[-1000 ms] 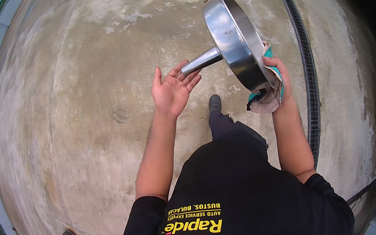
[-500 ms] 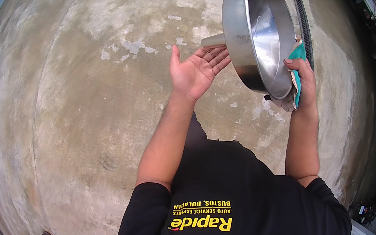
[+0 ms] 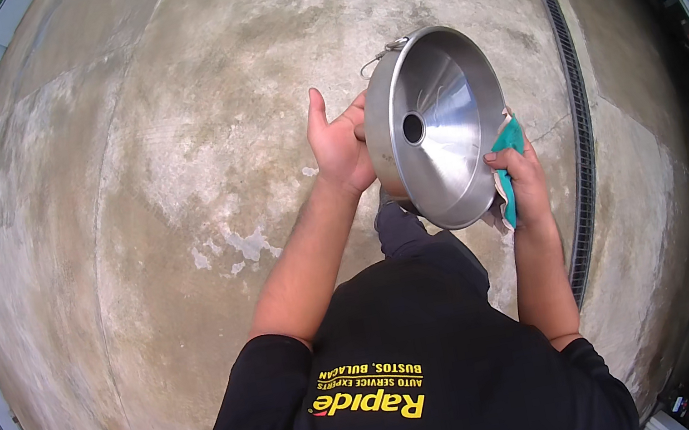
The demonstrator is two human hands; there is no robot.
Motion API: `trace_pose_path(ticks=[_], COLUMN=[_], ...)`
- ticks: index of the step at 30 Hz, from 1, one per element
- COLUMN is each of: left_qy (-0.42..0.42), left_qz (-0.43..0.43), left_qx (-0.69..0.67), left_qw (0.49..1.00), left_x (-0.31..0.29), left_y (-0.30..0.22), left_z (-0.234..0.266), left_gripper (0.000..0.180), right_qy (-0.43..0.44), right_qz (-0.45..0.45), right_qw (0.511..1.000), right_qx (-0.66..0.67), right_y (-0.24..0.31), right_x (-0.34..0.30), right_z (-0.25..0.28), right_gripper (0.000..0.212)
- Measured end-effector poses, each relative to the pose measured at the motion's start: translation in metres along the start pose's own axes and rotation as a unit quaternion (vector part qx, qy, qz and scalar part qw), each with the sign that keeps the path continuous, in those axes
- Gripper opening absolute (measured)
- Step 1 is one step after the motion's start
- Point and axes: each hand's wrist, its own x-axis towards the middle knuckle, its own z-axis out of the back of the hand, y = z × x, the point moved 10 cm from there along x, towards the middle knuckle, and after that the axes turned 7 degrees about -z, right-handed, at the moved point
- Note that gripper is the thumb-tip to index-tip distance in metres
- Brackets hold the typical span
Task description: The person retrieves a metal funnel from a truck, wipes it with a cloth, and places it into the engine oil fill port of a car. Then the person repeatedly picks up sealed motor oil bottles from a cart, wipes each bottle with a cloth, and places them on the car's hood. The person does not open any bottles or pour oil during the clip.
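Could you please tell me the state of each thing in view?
Funnel: held off the floor, tilted, hole uncovered, nothing seen inside.
Cloth: folded over the funnel's rim, under the right hand.
Right hand: closed on the rim through the cloth.
Left hand: open, fingertips partly hidden behind the funnel.
Floor: stained, patchy.

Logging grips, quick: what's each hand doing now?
Left hand: open, partly hidden behind the funnel.
Right hand: closed, holding the funnel and a cloth.
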Motion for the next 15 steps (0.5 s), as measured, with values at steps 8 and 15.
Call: trace_pose_path(ticks=[8,15], left_qy=[0.03,-0.124], left_qz=[-0.001,-0.104], left_qx=[-0.007,0.404], left_qw=[1.0,0.901], left_x=[0.363,0.681], left_y=[-0.092,-0.236], left_z=[0.014,0.13], left_gripper=[0.095,0.044], right_qy=[0.002,0.097], right_qz=[-0.017,-0.038], right_qw=[0.997,0.994], right_qx=[0.077,-0.021], right_y=[0.177,0.228], right_x=[0.361,0.719], right_z=[-0.013,-0.086], right_gripper=[0.075,0.069])
